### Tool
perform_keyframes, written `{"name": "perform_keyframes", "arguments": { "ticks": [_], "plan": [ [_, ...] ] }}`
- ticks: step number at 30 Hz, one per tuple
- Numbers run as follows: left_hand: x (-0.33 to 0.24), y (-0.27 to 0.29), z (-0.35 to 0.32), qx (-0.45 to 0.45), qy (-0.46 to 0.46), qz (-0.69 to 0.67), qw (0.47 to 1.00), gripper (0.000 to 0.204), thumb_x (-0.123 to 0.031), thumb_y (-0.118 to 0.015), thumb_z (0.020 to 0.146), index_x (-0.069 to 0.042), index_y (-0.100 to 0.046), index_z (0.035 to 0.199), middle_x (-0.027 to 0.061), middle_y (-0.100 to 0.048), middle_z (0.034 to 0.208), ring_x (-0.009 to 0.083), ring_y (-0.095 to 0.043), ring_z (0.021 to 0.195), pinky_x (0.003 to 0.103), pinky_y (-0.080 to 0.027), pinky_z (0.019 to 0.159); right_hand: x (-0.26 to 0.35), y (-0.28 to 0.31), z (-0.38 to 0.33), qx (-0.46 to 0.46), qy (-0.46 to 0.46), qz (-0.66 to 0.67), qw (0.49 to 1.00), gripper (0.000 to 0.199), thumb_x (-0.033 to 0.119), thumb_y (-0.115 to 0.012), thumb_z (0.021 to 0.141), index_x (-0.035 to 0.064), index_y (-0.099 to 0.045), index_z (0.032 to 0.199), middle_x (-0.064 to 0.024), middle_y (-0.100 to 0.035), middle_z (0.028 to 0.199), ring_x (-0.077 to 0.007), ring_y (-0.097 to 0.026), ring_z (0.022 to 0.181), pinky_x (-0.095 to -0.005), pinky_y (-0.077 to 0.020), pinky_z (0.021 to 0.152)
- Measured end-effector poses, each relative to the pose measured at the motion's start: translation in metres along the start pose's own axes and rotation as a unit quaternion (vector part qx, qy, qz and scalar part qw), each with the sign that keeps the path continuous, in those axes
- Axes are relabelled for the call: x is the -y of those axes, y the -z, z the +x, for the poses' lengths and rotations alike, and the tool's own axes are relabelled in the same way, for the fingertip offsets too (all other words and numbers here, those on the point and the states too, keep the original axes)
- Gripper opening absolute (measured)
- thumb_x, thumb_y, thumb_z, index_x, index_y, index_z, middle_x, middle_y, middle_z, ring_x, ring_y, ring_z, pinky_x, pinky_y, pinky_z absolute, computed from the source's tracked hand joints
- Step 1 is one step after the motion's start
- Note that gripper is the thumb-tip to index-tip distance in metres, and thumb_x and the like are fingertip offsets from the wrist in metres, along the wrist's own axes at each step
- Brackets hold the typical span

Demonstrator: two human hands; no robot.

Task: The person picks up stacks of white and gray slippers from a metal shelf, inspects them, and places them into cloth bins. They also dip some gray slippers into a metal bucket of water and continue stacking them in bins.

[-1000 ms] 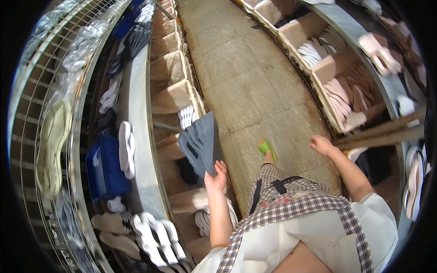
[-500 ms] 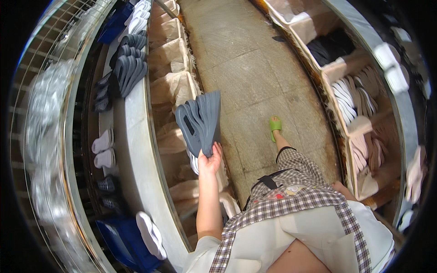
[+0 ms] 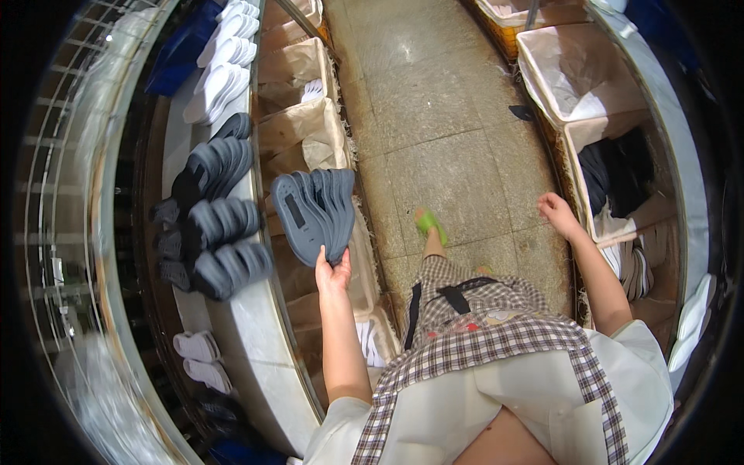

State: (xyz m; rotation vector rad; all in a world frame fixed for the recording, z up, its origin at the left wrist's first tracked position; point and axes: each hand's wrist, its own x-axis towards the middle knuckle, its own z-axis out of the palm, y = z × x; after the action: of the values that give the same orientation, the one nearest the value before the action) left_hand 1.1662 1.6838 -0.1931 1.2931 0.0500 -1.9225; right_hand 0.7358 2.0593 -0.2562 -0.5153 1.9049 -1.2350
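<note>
My left hand [image 3: 334, 273] grips a fanned stack of dark grey shoe soles [image 3: 310, 217] by their lower ends, thumb on the near face. The stack is upright over the row of cloth-lined bins on the left, beside the counter. Over the aisle's right side, my right hand [image 3: 559, 213] hangs loosely curled with nothing visible in it. Nearest to it is a lined bin holding black pieces [image 3: 616, 170]. On the left counter lie several groups of similar dark grey soles [image 3: 231, 267], close to the held stack.
White soles [image 3: 225, 87] lie farther along the left counter [image 3: 252, 349], with pale clogs or soles [image 3: 203, 360] on a lower ledge. A cloth-lined bin [image 3: 566, 74] stands at far right. The tiled aisle [image 3: 442, 155] runs between; green slippers [image 3: 431, 225] are on my feet.
I have moved forward along the aisle, and the counter's grey soles are now nearer. The held stack has turned its broad face toward me. My right hand has come into view.
</note>
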Motion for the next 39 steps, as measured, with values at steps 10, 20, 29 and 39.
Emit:
{"name": "perform_keyframes", "arguments": {
  "ticks": [10, 20, 29, 39],
  "plan": [
    [-0.087, -0.151, 0.218, -0.232, -0.234, 0.518, 0.79, 0.058, -0.018, -0.057, 0.086, -0.007, -0.025, 0.133, 0.0205, -0.05, 0.116, 0.0319, -0.059, 0.087, 0.033, -0.05, 0.043, -0.029, -0.029, 0.095, 0.231, -0.33, -0.395, 0.826, 0.026, 0.022, -0.06, 0.081, -0.0016, -0.057, 0.091, -0.0137, -0.057, 0.073, -0.0201, -0.058, 0.071, -0.0355, -0.0474, 0.064],
    [-0.1, -0.154, 0.472, -0.288, -0.316, 0.807, 0.407, 0.069, -0.006, -0.063, 0.074, -0.016, -0.03, 0.134, 0.0248, -0.046, 0.119, 0.0412, -0.053, 0.098, 0.045, -0.044, 0.081, -0.043, -0.011, 0.257, 0.045, -0.406, -0.129, 0.904, 0.011, 0.003, -0.049, 0.085, -0.0004, -0.054, 0.094, -0.0085, -0.058, 0.086, -0.0174, -0.057, 0.075, -0.0303, -0.049, 0.063],
    [-0.008, 0.024, 0.657, -0.178, -0.272, 0.867, 0.377, 0.069, -0.006, -0.054, 0.082, -0.008, -0.015, 0.139, 0.0313, -0.023, 0.134, 0.0473, -0.053, 0.097, 0.044, -0.047, 0.085, -0.085, -0.043, 0.312, 0.048, -0.565, -0.243, 0.787, 0.013, 0.013, -0.052, 0.088, 0.0043, -0.053, 0.097, -0.0064, -0.06, 0.079, -0.0132, -0.056, 0.066, -0.0254, -0.0451, 0.054],
    [-0.033, 0.023, 0.656, -0.007, -0.18, 0.759, 0.626, 0.087, -0.012, -0.063, 0.078, 0.003, -0.004, 0.14, 0.0354, -0.018, 0.137, 0.0443, -0.03, 0.125, 0.041, -0.025, 0.106, -0.05, -0.163, 0.369, 0.098, -0.59, -0.115, 0.793, 0.008, 0.014, -0.05, 0.089, 0.007, -0.053, 0.091, -0.0015, -0.058, 0.076, -0.0115, -0.053, 0.066, -0.024, -0.0415, 0.061]
  ]
}}
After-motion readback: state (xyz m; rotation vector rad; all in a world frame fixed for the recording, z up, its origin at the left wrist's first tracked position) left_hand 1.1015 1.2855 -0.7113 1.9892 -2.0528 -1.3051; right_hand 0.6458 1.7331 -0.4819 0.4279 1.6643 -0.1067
